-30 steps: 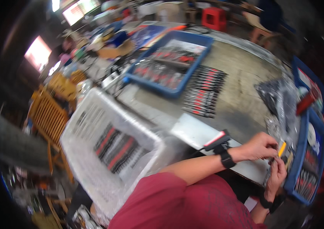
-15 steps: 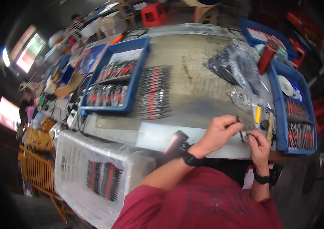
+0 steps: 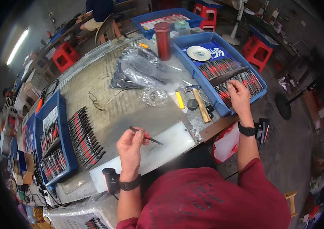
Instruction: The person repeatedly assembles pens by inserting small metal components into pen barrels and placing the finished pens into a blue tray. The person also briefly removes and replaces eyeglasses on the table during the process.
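Blue tray [image 3: 207,88] holds red-and-black pieces [image 3: 252,82], white disc [image 3: 199,53].

White crate [image 3: 70,217] cut off @ btm edge & can't tell if R hand [image 3: 240,98] holds sth.

A wooden-handled hammer [image 3: 201,106] and a yellow tool [image 3: 180,100] lie on the bench [image 3: 110,124], left of the right fingers [image 3: 238,86]. Eyeglasses [image 3: 96,102] rest beyond the left fingers [image 3: 138,136]; a red flask [image 3: 162,42] stands farther off, between both hands' fingers.
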Motion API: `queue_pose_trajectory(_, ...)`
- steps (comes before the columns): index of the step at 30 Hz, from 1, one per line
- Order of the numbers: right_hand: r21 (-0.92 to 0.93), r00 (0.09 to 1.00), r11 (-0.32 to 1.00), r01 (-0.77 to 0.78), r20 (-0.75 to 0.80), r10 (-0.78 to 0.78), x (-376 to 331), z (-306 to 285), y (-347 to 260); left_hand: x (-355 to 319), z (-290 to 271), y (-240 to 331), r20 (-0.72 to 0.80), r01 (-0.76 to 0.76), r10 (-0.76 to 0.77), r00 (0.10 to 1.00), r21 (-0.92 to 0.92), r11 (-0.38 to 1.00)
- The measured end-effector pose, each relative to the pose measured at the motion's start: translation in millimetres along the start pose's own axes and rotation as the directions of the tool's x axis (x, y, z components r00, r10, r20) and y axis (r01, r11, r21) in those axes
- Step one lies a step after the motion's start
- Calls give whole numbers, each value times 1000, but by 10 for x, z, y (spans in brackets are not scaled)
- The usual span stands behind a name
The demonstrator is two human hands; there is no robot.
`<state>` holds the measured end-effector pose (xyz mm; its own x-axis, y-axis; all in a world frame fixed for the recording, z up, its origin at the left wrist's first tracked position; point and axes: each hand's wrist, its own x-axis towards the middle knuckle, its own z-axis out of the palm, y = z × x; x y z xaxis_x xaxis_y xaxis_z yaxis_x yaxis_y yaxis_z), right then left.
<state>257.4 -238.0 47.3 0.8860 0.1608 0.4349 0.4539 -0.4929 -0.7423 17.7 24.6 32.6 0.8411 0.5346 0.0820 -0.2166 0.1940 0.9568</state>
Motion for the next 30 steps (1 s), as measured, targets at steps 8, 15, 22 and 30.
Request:
queue_pose_trajectory(8,-475,952,872,120,304,34,245,-99,299,-6,-25,-70,-15,23,-21,1000,88,996)
queue_pose_trajectory(15,-684,873,702,200,450,189,358,-25,342,-28,-50,-117,-12,54,-53,999,104,993)
queue_pose_trajectory(22,-707,857,679,197,461,232,384,10,404,-44,-43,-144,9,77,-78,997,75,994)
queue_pose_trajectory(30,-428,974,902,59,223,42,330,-85,189,-60,-30,-87,-2,72,-72,997,63,995)
